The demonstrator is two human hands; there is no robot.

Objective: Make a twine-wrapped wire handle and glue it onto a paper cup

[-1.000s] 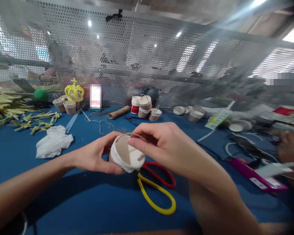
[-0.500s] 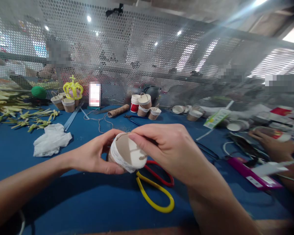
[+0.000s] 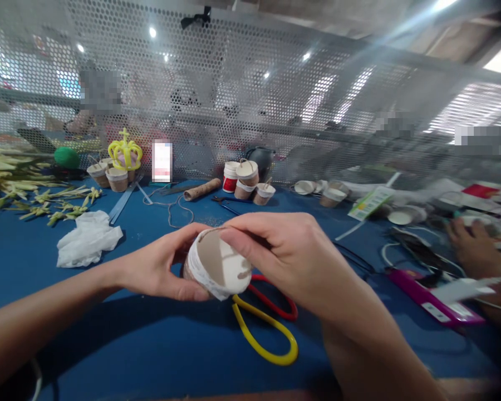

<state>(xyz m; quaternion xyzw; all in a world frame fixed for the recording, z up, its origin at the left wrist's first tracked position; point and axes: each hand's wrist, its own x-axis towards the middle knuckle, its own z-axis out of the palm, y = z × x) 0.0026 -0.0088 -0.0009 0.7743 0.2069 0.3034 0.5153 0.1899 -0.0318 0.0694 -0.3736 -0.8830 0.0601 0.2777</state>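
A small paper cup (image 3: 211,259), wrapped outside in brown twine with a white lace band round the rim, is tilted with its pale inside towards me. My left hand (image 3: 173,267) grips it from the left, thumb below and fingers behind. My right hand (image 3: 275,250) is closed at the far right rim, pinching a brown twine handle (image 3: 211,233) that runs along the rim; its fingertips are partly hidden. A bit of twine shows on the inner wall. Beneath my hands lie a red loop handle (image 3: 278,301) and a yellow loop handle (image 3: 271,351), their upper ends hidden.
Behind stand several twine-wrapped cups (image 3: 246,174), a twine roll (image 3: 202,190) and pliers (image 3: 227,206). White crumpled cloth (image 3: 89,239) and braided leaves (image 3: 62,206) lie left. At right are a purple power strip (image 3: 434,301) and another person's hand (image 3: 476,245). A perforated metal screen (image 3: 217,83) stands behind.
The cup has tipped slightly, with my hands keeping nearly the same hold. At the right, the other person's hand has shifted and spread over the things there.
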